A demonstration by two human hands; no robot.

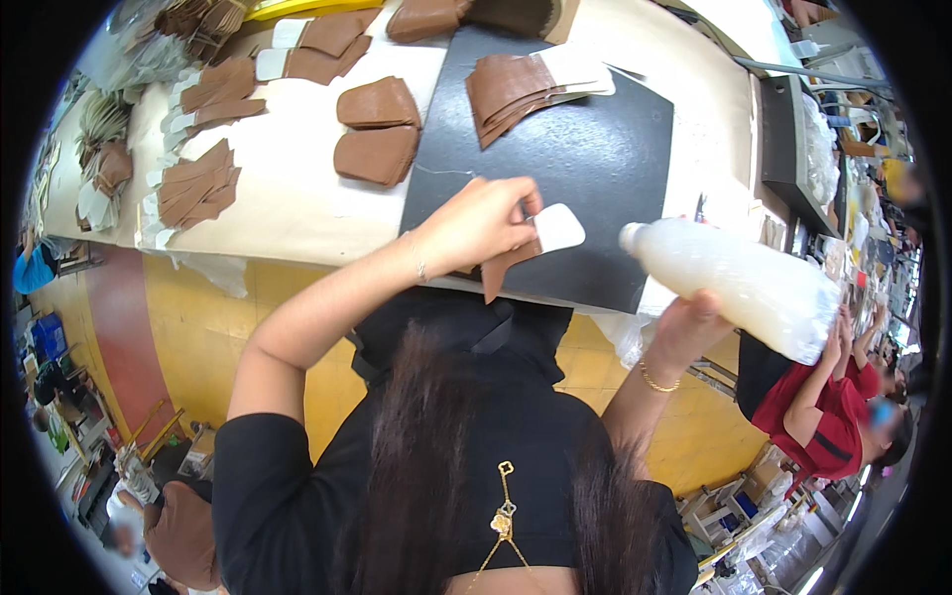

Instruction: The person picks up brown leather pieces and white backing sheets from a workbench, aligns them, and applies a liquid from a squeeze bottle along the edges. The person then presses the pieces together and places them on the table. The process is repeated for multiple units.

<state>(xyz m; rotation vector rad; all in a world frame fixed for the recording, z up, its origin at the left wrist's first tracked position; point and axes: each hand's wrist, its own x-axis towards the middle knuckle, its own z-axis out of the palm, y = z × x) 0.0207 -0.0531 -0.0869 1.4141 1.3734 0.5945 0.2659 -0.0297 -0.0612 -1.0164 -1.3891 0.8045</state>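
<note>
My left hand (481,220) is closed on a brown leather piece (504,270) with a rounded white end, over the near edge of a black mat (605,188). In my right hand (686,335) is a clear plastic bottle (739,278) of cloudy whitish liquid. The bottle lies tilted nearly sideways, its narrow neck toward the mat and apart from the leather piece. Farther back on the mat sits a fanned stack of brown leather pieces with white ends (511,94). Two piles of brown leather pieces (377,149) lie beside the mat's left edge.
More strips of brown leather (198,183) are spread along the left of the pale table (297,213). A dark tray-like frame (793,149) stands at the right. Close to the bottle's base, a person in a red shirt (818,416) is at work.
</note>
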